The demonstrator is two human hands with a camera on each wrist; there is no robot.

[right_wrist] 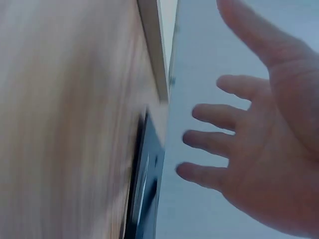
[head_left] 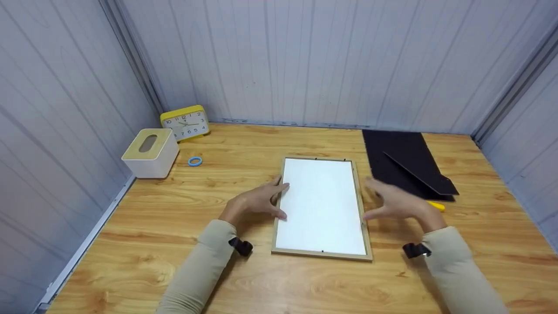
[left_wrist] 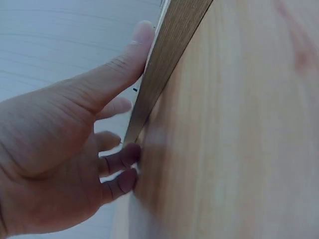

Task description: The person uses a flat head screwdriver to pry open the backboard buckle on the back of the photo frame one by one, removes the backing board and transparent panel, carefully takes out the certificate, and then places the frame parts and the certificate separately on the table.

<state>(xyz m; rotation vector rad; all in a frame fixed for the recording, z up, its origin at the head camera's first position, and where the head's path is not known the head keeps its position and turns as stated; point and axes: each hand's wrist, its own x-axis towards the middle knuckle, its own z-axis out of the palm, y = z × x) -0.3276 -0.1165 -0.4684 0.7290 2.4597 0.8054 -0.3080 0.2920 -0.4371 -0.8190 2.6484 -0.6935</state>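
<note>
A wooden picture frame (head_left: 322, 256) lies on the table, a white sheet (head_left: 320, 205) filling its inside and small dark tabs along its inner edge. My left hand (head_left: 260, 198) touches the frame's left side, thumb and index finger spread over the edge. In the left wrist view the thumb (left_wrist: 142, 37) rests against the wooden rim (left_wrist: 164, 55). Beside the frame's right side is my right hand (head_left: 399, 203), slightly blurred, fingers apart and nothing held. The right wrist view shows its palm (right_wrist: 279, 149) facing the camera, clear of the frame's rim (right_wrist: 153, 45).
A black backing board (head_left: 392, 148) with a raised flap (head_left: 420, 174) lies at the right. A yellow object (head_left: 437, 206) shows partly behind the right wrist. At the left stand a tissue box (head_left: 146, 168) and a yellow clock (head_left: 185, 124), near a blue ring (head_left: 195, 162). Walls enclose the table.
</note>
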